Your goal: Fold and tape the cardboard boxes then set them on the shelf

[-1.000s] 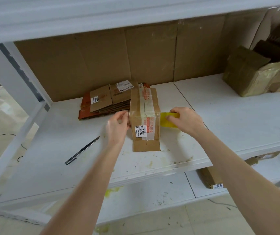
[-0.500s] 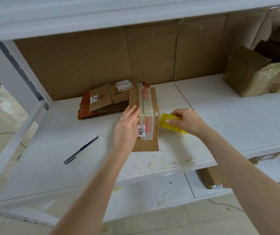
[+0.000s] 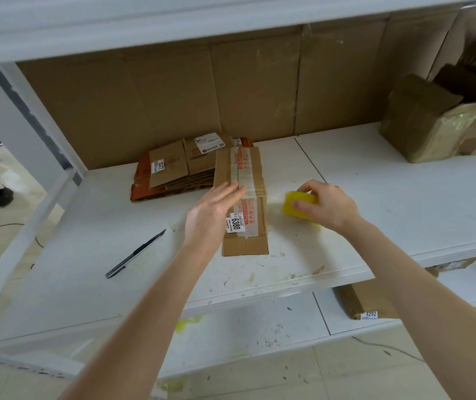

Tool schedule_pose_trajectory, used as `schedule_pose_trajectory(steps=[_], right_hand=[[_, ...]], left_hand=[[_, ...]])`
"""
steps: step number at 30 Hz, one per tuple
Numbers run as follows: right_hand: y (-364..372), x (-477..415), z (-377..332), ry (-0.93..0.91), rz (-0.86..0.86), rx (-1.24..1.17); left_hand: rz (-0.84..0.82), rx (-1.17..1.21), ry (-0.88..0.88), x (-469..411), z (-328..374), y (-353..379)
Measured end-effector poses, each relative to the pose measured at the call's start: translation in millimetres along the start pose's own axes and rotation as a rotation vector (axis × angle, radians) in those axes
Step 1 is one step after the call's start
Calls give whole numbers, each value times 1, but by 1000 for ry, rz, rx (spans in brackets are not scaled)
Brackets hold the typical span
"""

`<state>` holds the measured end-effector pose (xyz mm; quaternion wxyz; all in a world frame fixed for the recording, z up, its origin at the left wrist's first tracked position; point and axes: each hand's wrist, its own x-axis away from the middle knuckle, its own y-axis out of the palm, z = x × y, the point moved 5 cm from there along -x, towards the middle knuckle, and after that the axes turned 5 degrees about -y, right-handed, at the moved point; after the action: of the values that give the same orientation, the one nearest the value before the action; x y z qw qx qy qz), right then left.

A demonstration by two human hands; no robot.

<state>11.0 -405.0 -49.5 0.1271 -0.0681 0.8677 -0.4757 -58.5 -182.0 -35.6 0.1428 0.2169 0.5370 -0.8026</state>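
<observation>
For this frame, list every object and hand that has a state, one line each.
Brown cardboard box labelled 6380: assembled, top seam taped, one end flap lying open on the white shelf.
Stack of cardboard boxes: flattened, unfolded.
Yellow tape roll: gripped in right hand.
Black utility knife: lying untouched.
Left hand: flat, pressing box top.
Right hand: closed on tape.

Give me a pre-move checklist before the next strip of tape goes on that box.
1. Box steadied: ok, left hand lies flat on its top.
2. Tape in hand: ok, right hand grips the yellow tape beside the box.
3. Top seam closed: ok, tape runs along it.
4. Near flap sealed: not ok, it lies open on the shelf.
5. Knife out of the way: ok, it lies apart to the left.
6. Tape end free: cannot tell.
</observation>
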Motion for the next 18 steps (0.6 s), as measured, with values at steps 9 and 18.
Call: schedule_pose_trajectory(steps=[9, 18], right_hand=[[2, -7, -8, 50, 54, 115], [22, -11, -32, 51, 107, 78]], left_hand=[[-46, 140, -103, -4, -6, 5], [83, 181, -247, 25, -18, -20]])
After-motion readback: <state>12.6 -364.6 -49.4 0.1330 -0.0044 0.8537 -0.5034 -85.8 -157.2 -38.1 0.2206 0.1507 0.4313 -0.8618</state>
